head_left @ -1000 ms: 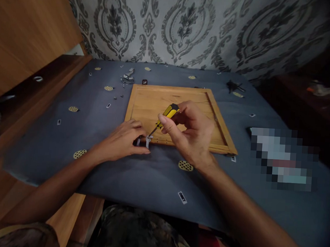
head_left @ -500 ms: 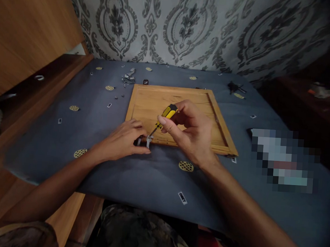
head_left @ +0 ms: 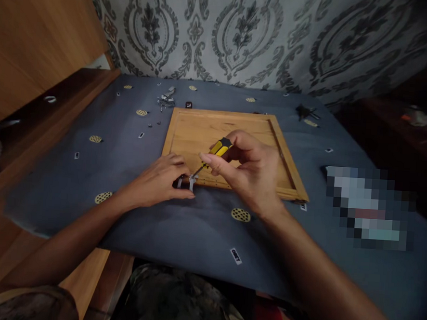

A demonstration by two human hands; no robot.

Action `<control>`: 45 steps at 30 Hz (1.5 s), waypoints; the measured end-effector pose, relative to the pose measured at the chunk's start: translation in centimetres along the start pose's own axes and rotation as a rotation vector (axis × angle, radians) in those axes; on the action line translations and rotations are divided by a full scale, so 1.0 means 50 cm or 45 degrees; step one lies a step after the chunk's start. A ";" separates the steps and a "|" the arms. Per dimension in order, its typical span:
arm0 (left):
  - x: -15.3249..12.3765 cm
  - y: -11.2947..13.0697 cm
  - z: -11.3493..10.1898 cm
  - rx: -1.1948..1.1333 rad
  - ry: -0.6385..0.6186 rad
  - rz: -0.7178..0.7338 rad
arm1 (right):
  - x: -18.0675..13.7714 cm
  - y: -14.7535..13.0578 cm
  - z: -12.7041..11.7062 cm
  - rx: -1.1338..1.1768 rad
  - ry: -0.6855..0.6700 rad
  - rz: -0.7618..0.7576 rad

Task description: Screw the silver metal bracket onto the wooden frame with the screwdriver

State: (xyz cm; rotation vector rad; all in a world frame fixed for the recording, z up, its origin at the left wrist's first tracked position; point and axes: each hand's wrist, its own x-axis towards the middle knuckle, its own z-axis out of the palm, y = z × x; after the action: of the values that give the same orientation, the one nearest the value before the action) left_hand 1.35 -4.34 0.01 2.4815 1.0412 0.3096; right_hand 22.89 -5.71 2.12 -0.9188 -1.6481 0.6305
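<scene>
A yellow-and-black screwdriver (head_left: 219, 148) is pinched in my right hand (head_left: 254, 172), its shaft slanting down and left. The tip meets a small metal hinge (head_left: 192, 183) at the near left edge of a framed wooden panel (head_left: 219, 126), which looks like a cabinet door. Around the hinge's left side curl the fingers and thumb of my left hand (head_left: 165, 181), steadying it against the frame. The screw head under the tip is too small to make out.
Beyond the panel's far left corner lie metal hinge parts (head_left: 166, 99); small screws (head_left: 154, 124) sit nearer. A black object (head_left: 305, 112) rests at the back right. A blurred-out item (head_left: 366, 208) lies on the right of the blue cloth (head_left: 194, 241). A wooden cabinet (head_left: 43, 33) borders the left.
My right hand and the screwdriver handle have shifted very slightly, the handle leaning a bit more to the right. My left hand stays at the hinge.
</scene>
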 end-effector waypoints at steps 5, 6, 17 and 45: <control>0.001 0.003 -0.003 0.000 -0.022 -0.014 | -0.014 -0.015 0.016 -0.162 0.089 -0.162; 0.001 0.003 -0.003 0.006 -0.026 -0.014 | -0.017 -0.019 0.016 -0.177 0.144 -0.186; 0.005 0.008 -0.007 0.051 -0.043 -0.017 | -0.019 -0.012 0.003 -0.220 0.186 -0.120; 0.001 -0.004 0.002 0.033 0.007 0.024 | -0.010 -0.005 0.004 -0.112 0.033 -0.047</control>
State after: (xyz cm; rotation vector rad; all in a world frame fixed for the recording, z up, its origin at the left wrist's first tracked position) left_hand 1.31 -4.22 -0.15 2.5164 1.0308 0.3111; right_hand 22.71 -6.24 2.01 -0.9541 -1.6763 0.5223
